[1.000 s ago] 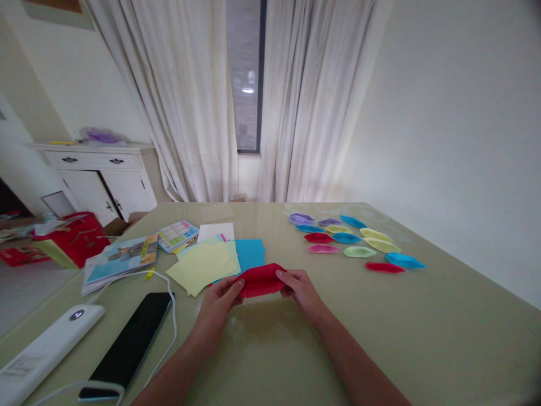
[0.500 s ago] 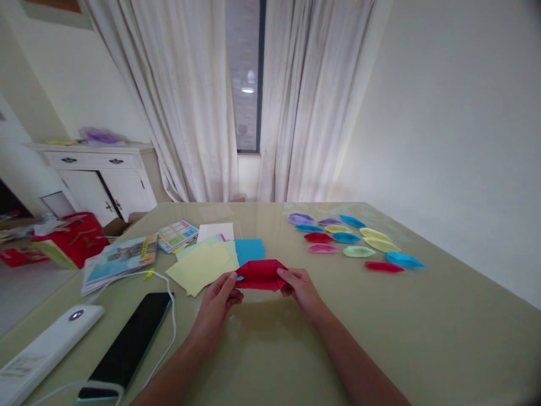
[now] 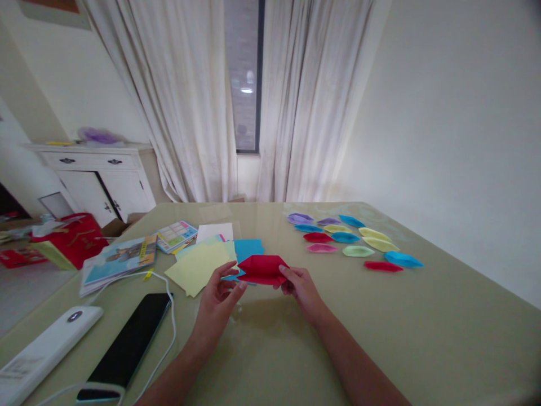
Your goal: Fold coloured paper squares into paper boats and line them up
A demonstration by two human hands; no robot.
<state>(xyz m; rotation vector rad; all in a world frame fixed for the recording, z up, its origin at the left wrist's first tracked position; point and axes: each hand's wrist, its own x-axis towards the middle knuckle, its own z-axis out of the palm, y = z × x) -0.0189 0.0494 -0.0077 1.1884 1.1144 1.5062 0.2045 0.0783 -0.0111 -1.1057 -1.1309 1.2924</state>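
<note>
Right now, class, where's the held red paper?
In the head view, the red paper is near centre, held by the right hand, right of the open left hand.

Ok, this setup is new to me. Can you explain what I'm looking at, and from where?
There's no machine: a person works bare-handed, and one camera worn on their head, looking forward and down, takes the view. Their right hand holds one end of a folded red paper. Their left hand is open by the other end; I can't tell whether it touches. On the table, loose sheets, booklets and a flat black device lie to the left; folded coloured pieces lie to the right.
</note>
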